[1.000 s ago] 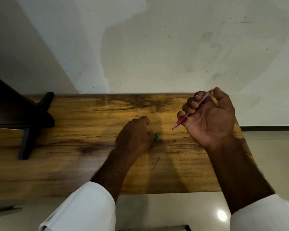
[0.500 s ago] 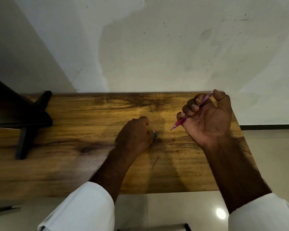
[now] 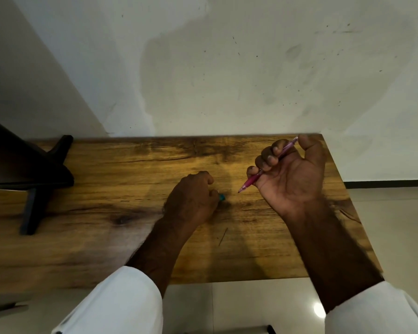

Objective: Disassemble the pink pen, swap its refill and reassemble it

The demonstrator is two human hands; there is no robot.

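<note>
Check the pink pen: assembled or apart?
Looks assembled: the pink pen shows one continuous body, tip out, in the right hand. The fingers hide its middle.

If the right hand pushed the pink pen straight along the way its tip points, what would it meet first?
Probably the left hand or the small teal piece at its fingertips: the pink pen in the right hand aims down-left toward them. Depth is unclear; it could strike the wooden table first.

two arms come up from the bottom of the frame. each one wears a white sleeve, the left sleeve [image 3: 111,302] at the lower left and the right sleeve [image 3: 377,309] at the lower right. both sleeves stop below the wrists, so the forearms and hands are bare.
</note>
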